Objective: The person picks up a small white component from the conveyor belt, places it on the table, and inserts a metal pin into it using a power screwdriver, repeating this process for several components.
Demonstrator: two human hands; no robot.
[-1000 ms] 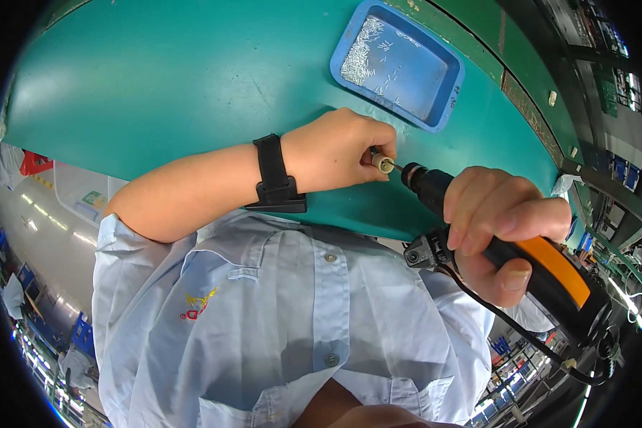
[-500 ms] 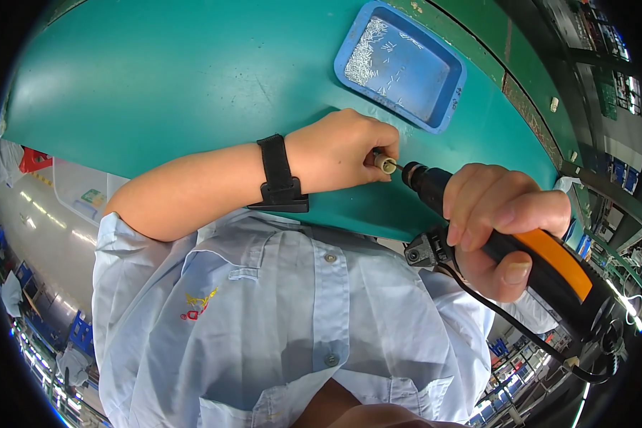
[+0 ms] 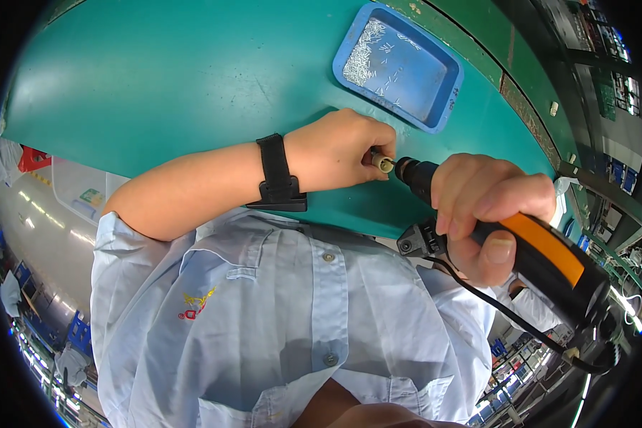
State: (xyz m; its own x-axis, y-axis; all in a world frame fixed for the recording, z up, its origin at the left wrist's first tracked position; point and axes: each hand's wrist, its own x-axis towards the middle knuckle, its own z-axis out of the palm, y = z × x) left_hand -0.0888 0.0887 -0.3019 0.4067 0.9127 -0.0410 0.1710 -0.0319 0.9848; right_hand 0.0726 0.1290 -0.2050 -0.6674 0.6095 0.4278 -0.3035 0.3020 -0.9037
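Observation:
My left hand [image 3: 349, 151] is closed around a small beige cylindrical piece [image 3: 384, 164], whose round hollow end faces right. In my right hand [image 3: 488, 207] is a black and orange electric screwdriver [image 3: 549, 250], its nose pointing left. The thin bit reaches the hollow end of the piece; how far inside it sits is hidden. A black strap with a flat block circles my left wrist. A blue tray [image 3: 446, 107] lies just beyond my hands, with many small silvery pins or screws [image 3: 362, 63] heaped at its left side.
The green tabletop [image 3: 164, 93] stretches beyond and to the left of my hands. A black cable [image 3: 506, 317] hangs in a loop below the screwdriver. At the left, a translucent bin [image 3: 78, 189] and a red object [image 3: 34, 160] stand beside the table.
My right hand has moved the screwdriver leftward, bringing its nose closer to the beige piece. My left hand stays almost where it was, still gripping the piece.

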